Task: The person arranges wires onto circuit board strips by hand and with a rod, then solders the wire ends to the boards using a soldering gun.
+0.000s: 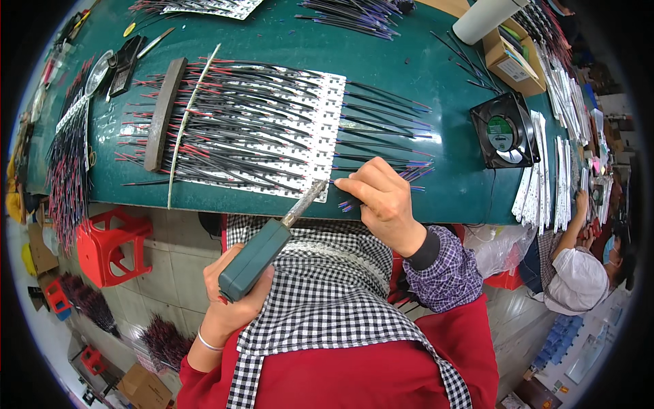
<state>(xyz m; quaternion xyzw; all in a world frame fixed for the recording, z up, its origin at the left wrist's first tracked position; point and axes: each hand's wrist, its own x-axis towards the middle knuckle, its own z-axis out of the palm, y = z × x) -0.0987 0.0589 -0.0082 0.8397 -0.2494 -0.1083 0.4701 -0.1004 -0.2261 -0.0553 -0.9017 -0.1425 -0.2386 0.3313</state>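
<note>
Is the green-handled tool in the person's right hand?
No, the left hand grips the green-handled tool, while the right hand has its fingertips by the near right corner of the white panel.

Lower centre of the frame: left hand [235,290] wrapped round the green handle of a soldering iron [257,259], metal tip at the lower right corner of a white circuit board panel [331,109]; right hand [385,204], just right of that tip, fingertips pinched on a thin wire [332,180]. Upper left to centre: rows of black wires [252,126] across the panel on a green table [453,191], a dark bar [165,117] and a pale stick [193,102] lying over them. Right: one black fan [501,135], one open carton [514,70], loose white strips [537,167].
</note>
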